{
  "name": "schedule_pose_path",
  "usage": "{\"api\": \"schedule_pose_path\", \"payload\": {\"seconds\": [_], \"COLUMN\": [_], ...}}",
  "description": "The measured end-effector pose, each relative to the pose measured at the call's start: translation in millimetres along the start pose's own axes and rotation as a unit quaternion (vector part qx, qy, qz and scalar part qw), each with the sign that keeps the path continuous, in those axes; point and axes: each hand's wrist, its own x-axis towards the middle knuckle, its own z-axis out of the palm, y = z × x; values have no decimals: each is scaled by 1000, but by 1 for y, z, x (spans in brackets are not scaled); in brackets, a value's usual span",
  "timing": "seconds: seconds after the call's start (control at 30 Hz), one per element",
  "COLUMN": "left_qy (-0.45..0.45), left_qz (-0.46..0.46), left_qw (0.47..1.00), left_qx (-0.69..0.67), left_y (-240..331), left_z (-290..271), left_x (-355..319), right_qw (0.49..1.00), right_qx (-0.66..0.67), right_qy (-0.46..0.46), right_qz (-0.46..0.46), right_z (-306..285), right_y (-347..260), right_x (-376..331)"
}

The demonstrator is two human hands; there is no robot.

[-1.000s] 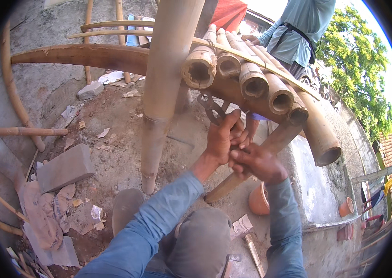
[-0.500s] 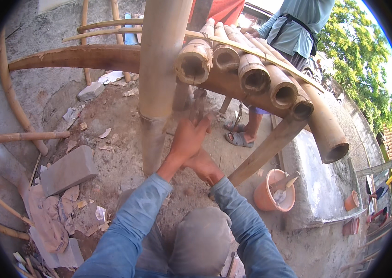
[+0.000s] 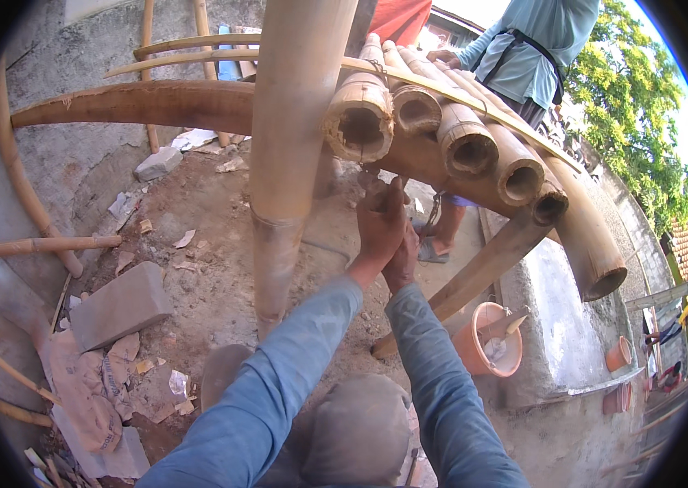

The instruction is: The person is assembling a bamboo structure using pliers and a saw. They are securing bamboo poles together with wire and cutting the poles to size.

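Observation:
My left hand (image 3: 380, 226) is raised below the cut ends of several bamboo poles (image 3: 358, 128), its fingers closed and slightly blurred. Pressed against it, just to the right and lower, my right hand (image 3: 402, 259) is closed too. What they grip is mostly hidden; a dark, blurred shape shows at the top of the fingers. A thin wire tie (image 3: 375, 67) wraps the nearest pole and a split bamboo strip (image 3: 462, 96) lying across the row. Under the row runs a thick bamboo crossbeam (image 3: 417, 163), close above my hands.
A thick upright bamboo post (image 3: 291, 154) stands left of my hands, and a slanting bamboo brace (image 3: 466, 281) to the right. An orange bucket (image 3: 474, 358) holds a trowel. Grey blocks (image 3: 124, 305) and torn paper litter the left ground. A co-worker (image 3: 523, 57) stands behind the poles.
Both hands have shifted right and slightly up, from beside the upright post to beneath the pole ends. The dark tool jutting above them earlier is now mostly hidden. The view has shifted slightly.

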Motion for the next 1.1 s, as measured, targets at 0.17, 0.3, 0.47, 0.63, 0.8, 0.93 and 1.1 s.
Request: {"api": "schedule_pose_path", "payload": {"seconds": [0.17,0.3,0.47,0.63,0.8,0.93,1.1], "left_qy": [13,-70,-198,-166,-91,-46,-29], "left_qz": [12,-44,-296,-271,-238,-215,-200], "left_qw": [993,973,928,937,944,941,958], "left_qx": [115,215,-107,-145,-208,-258,-205], "left_y": [11,64,87,64,59,54,45], "left_z": [-25,-74,-68,-48,-7,12,9], "left_x": [-20,-28,-7,-13,-25,-26,-26], "right_qw": [901,753,533,795,993,984,980], "right_qx": [368,537,664,420,-78,-151,-157], "right_qy": [-128,-222,-440,-341,18,82,95], "right_qz": [190,309,286,274,85,50,81], "right_z": [22,9,-42,-88,-92,-86,-62], "right_y": [-21,-92,-72,-97,-112,-102,-80], "right_x": [-50,-56,-26,-7,-34,-25,-23]}}
